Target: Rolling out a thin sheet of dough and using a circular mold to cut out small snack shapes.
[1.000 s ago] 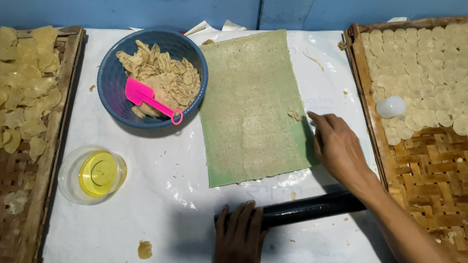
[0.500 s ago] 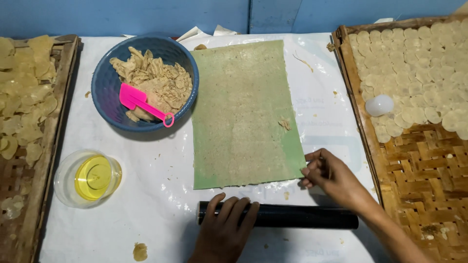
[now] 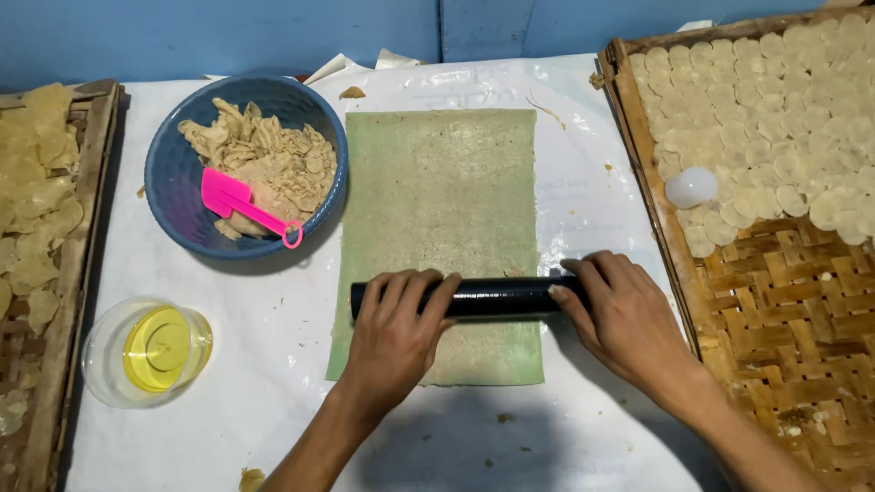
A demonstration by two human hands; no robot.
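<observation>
From the head camera we see our left hand (image 3: 394, 330) and right hand (image 3: 620, 314) lying flat, fingers spread, on a black roller (image 3: 488, 296) set across the green dough sheet (image 3: 442, 228) on the table (image 3: 273, 364). Left of the sheet stand a blue bowl (image 3: 182, 196) and an oil cup (image 3: 146, 351).
</observation>
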